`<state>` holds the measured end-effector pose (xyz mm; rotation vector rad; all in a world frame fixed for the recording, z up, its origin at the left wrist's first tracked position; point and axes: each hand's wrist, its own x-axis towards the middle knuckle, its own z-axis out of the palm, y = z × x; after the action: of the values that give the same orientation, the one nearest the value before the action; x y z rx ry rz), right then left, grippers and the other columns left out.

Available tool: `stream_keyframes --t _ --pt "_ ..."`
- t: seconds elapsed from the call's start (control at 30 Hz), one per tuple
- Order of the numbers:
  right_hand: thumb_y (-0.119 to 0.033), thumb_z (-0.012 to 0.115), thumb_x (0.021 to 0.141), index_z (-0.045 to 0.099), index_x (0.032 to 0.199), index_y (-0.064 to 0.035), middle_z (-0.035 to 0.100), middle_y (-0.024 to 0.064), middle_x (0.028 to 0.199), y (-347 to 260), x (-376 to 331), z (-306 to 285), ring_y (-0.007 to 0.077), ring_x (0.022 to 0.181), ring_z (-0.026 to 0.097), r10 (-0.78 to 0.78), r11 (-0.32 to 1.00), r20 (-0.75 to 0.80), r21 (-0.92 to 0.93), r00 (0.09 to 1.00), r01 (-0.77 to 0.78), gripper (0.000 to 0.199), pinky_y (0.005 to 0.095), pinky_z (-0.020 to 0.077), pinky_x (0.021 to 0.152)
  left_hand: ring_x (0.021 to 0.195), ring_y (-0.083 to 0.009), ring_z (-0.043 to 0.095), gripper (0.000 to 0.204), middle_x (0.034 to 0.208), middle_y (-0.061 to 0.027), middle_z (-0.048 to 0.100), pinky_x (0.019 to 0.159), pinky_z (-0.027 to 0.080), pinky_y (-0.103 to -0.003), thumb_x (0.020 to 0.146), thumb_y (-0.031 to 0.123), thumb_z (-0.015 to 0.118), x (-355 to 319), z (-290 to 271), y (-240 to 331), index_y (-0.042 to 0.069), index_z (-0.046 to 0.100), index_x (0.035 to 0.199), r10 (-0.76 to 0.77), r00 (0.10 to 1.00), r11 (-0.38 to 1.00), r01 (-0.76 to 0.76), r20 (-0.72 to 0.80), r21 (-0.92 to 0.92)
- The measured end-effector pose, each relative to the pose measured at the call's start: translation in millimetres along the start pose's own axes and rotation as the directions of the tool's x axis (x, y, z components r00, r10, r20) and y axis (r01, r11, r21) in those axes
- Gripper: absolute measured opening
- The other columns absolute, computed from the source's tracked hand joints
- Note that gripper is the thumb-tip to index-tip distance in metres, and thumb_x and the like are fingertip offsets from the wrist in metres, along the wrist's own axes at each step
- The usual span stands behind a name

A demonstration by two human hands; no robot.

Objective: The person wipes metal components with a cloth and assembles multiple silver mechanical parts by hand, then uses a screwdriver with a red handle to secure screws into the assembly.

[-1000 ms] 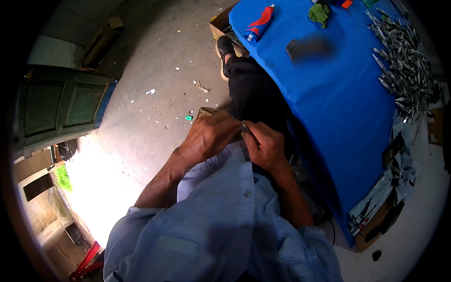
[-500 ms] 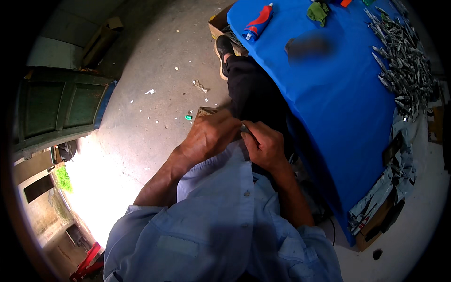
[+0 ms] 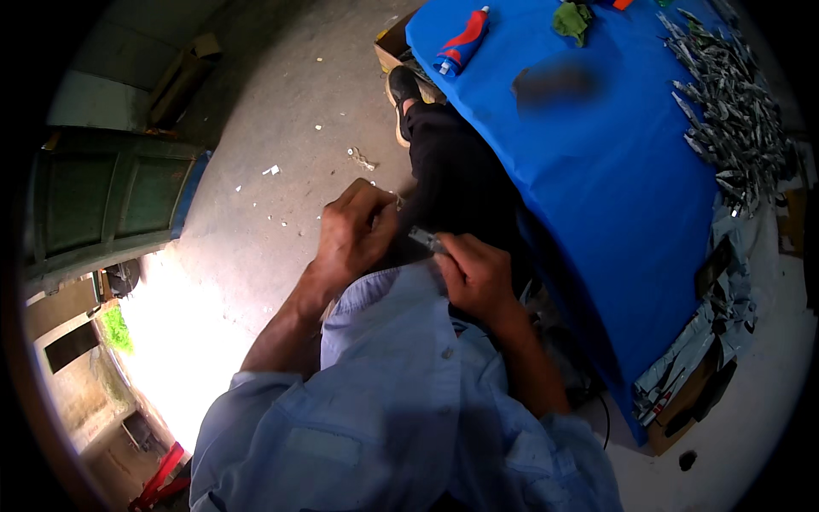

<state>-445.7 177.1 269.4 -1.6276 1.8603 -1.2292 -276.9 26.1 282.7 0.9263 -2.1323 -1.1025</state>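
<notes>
My right hand (image 3: 478,273) is closed, gripping a small, narrow grey piece (image 3: 426,240) between thumb and fingers. The piece juts out leftward over my dark trouser leg; its exact kind is too small to tell. A short way to the left, my left hand (image 3: 351,229) is raised with its fingers curled in a pinch. Something tiny and pale (image 3: 397,200) shows at its fingertips, too small to name. The two hands are apart, just above the hem of my blue shirt (image 3: 384,358).
On my right stands a table with a blue cover (image 3: 614,196). It bears a heap of slim grey pieces (image 3: 738,128), a red and blue tube (image 3: 463,41), a green cloth (image 3: 572,21) and a blurred dark object (image 3: 554,85). White scraps (image 3: 271,170) litter the concrete floor.
My hands were together at the grey piece and have come apart. The left moved left and slightly up; the right stayed nearly in place, with more of the piece now showing.
</notes>
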Motion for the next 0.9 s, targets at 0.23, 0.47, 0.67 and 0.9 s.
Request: stream_keyframes --t 0.23,0.47,0.67,0.9 --pt "-0.002 0.071 0.090 0.071 0.113 0.0013 0.070 0.0163 0.089 1 4 0 0.0330 0.073 0.070 0.074 0.984 -0.071 0.166 0.995 -0.062 0.023 0.0393 0.0556 0.066 0.068 -0.0104 0.060 0.007 0.082 -0.0080 0.067 0.061 0.048 -0.027 0.096 0.003 0.071 3 -18 21 -0.004 0.071 0.098 -0.142 0.990 0.988 0.141 -0.020 -0.068" --pt "-0.001 0.074 0.091 0.069 0.119 0.0045 0.072 0.0123 0.100 -3 3 -8 0.0167 0.088 0.071 0.240 0.894 -0.027 0.396 0.970 -0.210 0.029 0.0283 0.0551 0.079 0.065 -0.0095 0.058 0.014 0.078 -0.0070 0.067 0.059 0.048 -0.028 0.098 0.010 0.071 -15 -22 -10 -0.004 0.070 0.095 -0.237 0.971 0.971 0.237 0.022 0.029" --pt "0.000 0.076 0.090 0.070 0.118 0.0030 0.071 0.0070 0.104 -3 0 -8 0.0110 0.094 0.068 0.274 0.818 -0.021 0.531 0.961 -0.221 0.029 0.0257 0.0534 0.084 0.065 -0.0153 0.066 0.007 0.090 -0.0114 0.073 0.058 0.051 -0.030 0.094 0.005 0.074 -24 -15 -37 -0.002 0.072 0.096 -0.118 0.992 0.978 0.126 -0.053 0.165" --pt "0.003 0.077 0.090 0.067 0.119 0.0023 0.070 0.0040 0.108 -4 -1 -8 0.0086 0.096 0.066 0.352 0.747 0.004 0.601 0.936 -0.284 0.030 0.0244 0.0534 0.087 0.077 -0.0192 0.071 0.008 0.099 -0.0136 0.074 0.063 0.055 -0.029 0.093 0.000 0.071 -18 -19 -12 -0.003 0.073 0.101 -0.050 0.999 0.993 0.052 -0.019 0.107"
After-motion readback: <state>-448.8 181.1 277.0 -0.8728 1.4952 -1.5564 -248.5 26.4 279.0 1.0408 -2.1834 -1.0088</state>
